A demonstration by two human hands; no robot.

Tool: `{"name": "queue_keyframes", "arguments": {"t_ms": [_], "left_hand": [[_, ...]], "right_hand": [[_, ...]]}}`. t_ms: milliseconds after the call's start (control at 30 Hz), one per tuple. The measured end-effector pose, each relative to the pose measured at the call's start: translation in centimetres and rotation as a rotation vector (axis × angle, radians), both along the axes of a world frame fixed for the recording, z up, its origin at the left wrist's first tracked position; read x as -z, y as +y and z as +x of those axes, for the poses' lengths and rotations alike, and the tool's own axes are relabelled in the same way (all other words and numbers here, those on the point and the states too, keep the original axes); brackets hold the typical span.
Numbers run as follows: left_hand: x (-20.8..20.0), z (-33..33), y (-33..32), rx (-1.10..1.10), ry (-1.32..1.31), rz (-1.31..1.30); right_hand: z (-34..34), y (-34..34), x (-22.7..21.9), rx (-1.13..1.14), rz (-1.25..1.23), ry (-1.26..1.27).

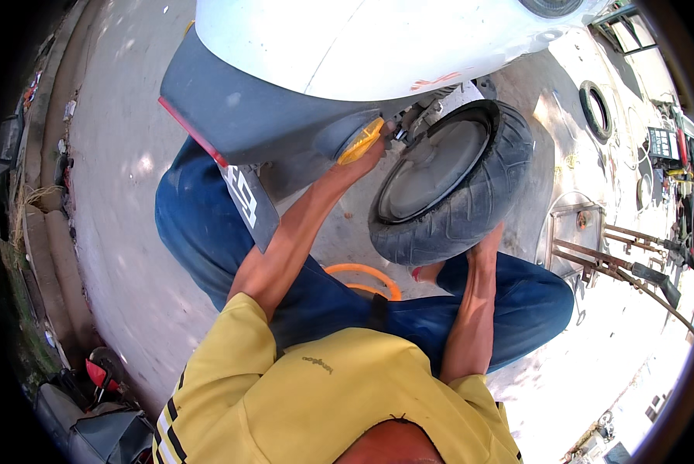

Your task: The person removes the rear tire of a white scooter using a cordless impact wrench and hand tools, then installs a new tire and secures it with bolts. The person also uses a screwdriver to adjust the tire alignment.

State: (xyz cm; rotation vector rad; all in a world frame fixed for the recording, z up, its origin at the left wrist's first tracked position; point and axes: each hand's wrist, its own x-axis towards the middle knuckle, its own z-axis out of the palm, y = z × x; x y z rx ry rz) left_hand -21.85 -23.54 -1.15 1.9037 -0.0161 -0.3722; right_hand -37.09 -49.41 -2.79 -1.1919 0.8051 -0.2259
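A scooter wheel (459, 201) with a worn black tyre and grey hub leans beside the scooter's rear end, close to the metal parts (424, 116) under the white body (362, 46). My right hand (488, 238) grips the tyre from below; its fingers are hidden behind the rubber. Past the grey rear fender (254, 100), my left hand (374, 153) reaches up beside the orange turn-signal lens (362, 141). Its fingers look closed near the metal parts by the hub, and what they hold is hidden. A plate (252, 209) hangs from the fender above my left forearm.
An orange ring (366, 272) lies on the concrete between my legs. To the right are a metal frame (575, 224), long rusty bars (618, 259) and a loose tyre (594, 110). A kerb (53, 255) runs along the left, with a dark vehicle (103, 425) at lower left.
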Motion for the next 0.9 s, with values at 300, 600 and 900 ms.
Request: {"name": "queue_keyframes", "arguments": {"t_ms": [300, 600, 900], "left_hand": [[3.1, -0.8, 0.1, -0.029, -0.082, -0.203], [-0.8, 0.0, -0.9, -0.023, 0.053, -0.063], [-1.3, 0.6, -0.5, 0.000, -0.109, -0.052]], "right_hand": [[0.2, 0.0, 2.0, 0.029, 0.071, -0.105], [-1.4, -2.1, 0.4, -0.042, -0.144, 0.164], [-0.9, -0.7, 4.1, -0.121, -0.048, 0.251]]}}
